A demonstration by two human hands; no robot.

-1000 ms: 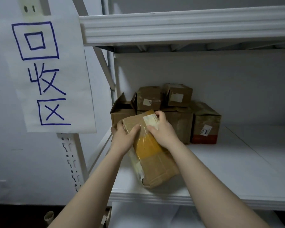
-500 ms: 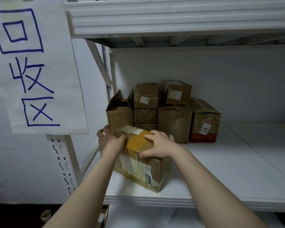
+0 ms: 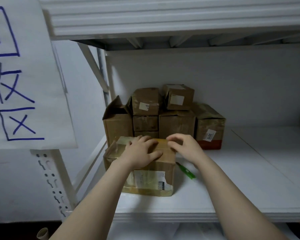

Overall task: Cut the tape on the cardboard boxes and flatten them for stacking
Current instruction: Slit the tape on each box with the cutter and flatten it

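view: one head-worn wide-angle camera | facing: forward and slightly down into a white shelf bay (image 3: pixel 249 179) | range: close, both forearms run in from the bottom edge | frame: upper shelf beam (image 3: pixel 163 16) along the top, paper sign (image 3: pixel 24 84) cut by the left edge | overlap: none, single view

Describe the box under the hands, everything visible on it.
The front box is brown cardboard, closed, wrapped in glossy yellowish tape with a torn white label on its near face. It stands flat near the shelf front edge. The left hand lies palm-down on its top; the right hand touches its top right edge. A green cutter lies beside it.
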